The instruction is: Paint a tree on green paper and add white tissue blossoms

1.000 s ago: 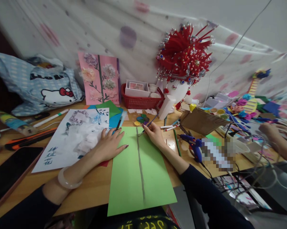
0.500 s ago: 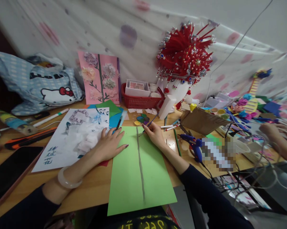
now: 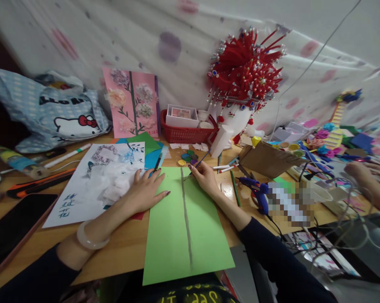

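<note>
A light green sheet of paper (image 3: 164,248) lies in front of me, its lower edge past the table's front edge. A dark grey painted line runs down its middle. My left hand (image 3: 147,189) lies flat with fingers spread across the sheet's upper left edge. Pinched in my right hand (image 3: 205,179) is a thin paintbrush (image 3: 204,156), its tip at the upper part of the line. Beyond the sheet sits a small cluster of paint colours (image 3: 189,157). A dark pen (image 3: 157,162) lies just beyond my left fingertips.
On the left are a white sheet with tissue pieces (image 3: 76,198), a phone (image 3: 16,231) and a utility knife (image 3: 40,183). A red basket (image 3: 186,134) and pink flower picture (image 3: 120,105) stand behind. Right are a glue gun (image 3: 256,193), tangled cables and another person's hand (image 3: 360,179).
Hardly anything differs. My hands, the brush and the green sheet keep almost the same places; the other person's hands at the right shift slightly.
</note>
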Tool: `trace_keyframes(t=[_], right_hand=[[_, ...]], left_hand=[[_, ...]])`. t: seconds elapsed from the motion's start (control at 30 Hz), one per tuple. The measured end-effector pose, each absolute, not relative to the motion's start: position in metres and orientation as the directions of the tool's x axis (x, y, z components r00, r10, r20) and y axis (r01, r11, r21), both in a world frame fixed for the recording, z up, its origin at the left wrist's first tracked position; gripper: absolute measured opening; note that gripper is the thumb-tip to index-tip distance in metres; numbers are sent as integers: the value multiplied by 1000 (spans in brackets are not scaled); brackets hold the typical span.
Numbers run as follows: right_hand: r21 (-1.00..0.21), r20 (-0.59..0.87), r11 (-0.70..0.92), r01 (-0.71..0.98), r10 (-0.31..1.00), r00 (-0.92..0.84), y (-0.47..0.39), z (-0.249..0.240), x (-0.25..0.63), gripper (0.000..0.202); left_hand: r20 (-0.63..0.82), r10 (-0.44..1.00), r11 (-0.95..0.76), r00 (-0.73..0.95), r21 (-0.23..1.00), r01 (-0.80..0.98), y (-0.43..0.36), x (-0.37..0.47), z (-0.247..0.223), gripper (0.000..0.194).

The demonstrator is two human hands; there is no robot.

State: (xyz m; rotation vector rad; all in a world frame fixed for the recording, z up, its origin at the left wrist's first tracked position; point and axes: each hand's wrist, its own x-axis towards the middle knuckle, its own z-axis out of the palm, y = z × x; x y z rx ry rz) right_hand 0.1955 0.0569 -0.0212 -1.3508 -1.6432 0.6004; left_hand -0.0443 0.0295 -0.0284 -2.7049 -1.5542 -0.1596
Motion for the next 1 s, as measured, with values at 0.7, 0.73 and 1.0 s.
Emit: trace_keyframes(t=[0.7, 0.73, 1.0], right_hand=[[-759, 407, 317, 568, 913, 34, 66, -24, 209, 28], [-754, 411, 315, 576, 911, 40, 66, -24, 210, 28], [-731, 422, 291, 618, 904, 74, 68, -21, 215, 30]], left_hand=[[105, 855, -513, 507, 38, 857, 30, -46, -29, 61], [104, 855, -514, 508, 37, 857, 30, -46, -29, 62], [114, 856, -511, 503, 51, 858, 29, -45, -28, 61]])
